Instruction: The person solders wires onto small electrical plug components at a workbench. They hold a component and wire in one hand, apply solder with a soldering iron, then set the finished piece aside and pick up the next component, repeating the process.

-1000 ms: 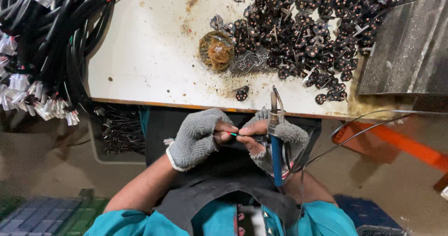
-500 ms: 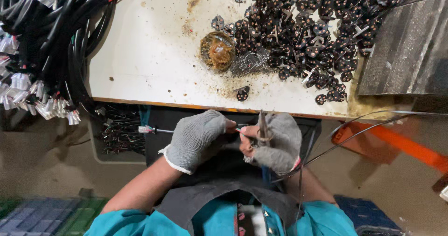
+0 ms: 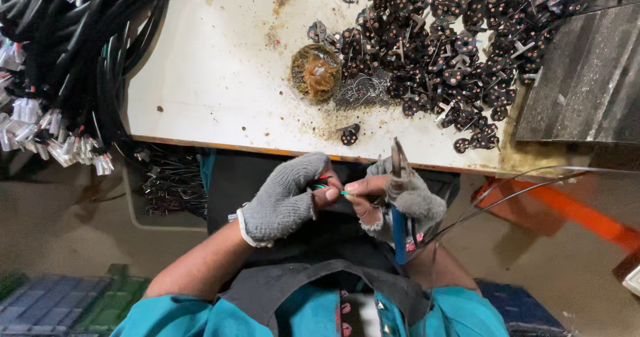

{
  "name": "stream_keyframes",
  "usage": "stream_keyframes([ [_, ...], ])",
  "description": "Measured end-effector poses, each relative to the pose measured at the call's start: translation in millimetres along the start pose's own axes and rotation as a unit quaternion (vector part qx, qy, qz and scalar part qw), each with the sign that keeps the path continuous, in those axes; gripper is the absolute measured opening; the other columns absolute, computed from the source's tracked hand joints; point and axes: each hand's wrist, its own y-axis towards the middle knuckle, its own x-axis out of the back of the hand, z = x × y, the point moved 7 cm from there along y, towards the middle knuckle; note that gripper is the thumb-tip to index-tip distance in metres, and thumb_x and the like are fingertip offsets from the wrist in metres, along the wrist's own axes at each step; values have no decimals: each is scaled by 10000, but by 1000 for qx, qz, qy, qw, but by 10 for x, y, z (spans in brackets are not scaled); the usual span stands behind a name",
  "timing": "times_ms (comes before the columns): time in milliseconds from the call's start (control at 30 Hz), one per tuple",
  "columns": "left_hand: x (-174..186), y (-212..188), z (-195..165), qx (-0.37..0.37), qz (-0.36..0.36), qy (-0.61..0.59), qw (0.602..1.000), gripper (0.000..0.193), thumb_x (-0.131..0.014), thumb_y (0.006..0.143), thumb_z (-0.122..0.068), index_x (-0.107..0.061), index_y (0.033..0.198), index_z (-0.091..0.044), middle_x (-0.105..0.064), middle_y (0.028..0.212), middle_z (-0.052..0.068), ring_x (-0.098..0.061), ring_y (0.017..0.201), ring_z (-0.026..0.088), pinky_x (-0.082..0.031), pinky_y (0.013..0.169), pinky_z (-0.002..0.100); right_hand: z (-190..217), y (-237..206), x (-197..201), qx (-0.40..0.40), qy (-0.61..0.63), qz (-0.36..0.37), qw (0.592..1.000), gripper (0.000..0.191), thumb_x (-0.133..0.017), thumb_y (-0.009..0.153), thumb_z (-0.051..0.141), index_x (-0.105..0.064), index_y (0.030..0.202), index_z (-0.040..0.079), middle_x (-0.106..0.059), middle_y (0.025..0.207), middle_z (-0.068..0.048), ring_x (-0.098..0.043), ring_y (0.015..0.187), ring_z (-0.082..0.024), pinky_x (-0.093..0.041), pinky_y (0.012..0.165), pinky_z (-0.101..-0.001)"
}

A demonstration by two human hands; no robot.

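Below the counter (image 3: 220,104) edge, thin coloured wires (image 3: 331,188) are pinched between both hands, their length running left to right. The left hand (image 3: 283,200) is clenched on them; the right hand (image 3: 400,200) grasps blue-handled pliers (image 3: 399,197), held upright.

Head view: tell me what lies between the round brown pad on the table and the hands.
In the head view, a lone black plug insert lies on the stained white table between the brown pad and both hands, left and right.
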Motion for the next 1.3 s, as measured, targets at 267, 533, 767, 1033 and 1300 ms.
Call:
stream_keyframes([
  [267,86,-41,-250,-149,-116,182,965,118,-762,867,-98,-696,961,-74,-676,910,100,-662,887,291,-522,770,381,268,94,-110,177,-214,-49,960,196,-825,880,151,-727,996,27,-763,963,-76,-747,893,-175,-596,815,-302],
  [533,80,-42,-251,-148,-131,161,967,107,-742,819,-62,-691,905,-101,-686,838,65,-691,776,249,-542,701,350,-65,86,-62,168,-199,-83,962,49,-792,918,76,-766,918,34,-765,885,-73,-745,809,-148,-600,747,-280],
  [767,108,-54,-235,-151,-132,216,956,125,-818,798,-134,-719,872,-113,-659,784,75,-659,749,265,-511,660,370,284,112,-113,153,-203,-59,965,55,-763,910,90,-779,930,41,-780,887,-68,-746,797,-146,-590,756,-285],
  [1033,131,-77,-266,-156,-163,163,961,108,-785,876,-125,-683,841,-111,-628,742,41,-633,704,238,-485,644,364,334,70,-215,200,-243,-72,946,52,-779,928,77,-763,971,51,-780,970,-70,-733,912,-153,-574,856,-296],
  [1300,897,328,-393,-124,-313,271,902,152,-816,856,-118,-673,835,-71,-561,744,82,-589,680,258,-471,641,379,396,496,-26,263,-421,-198,845,210,-886,826,128,-733,967,98,-722,874,-76,-647,761,-266,-509,746,-366],
])
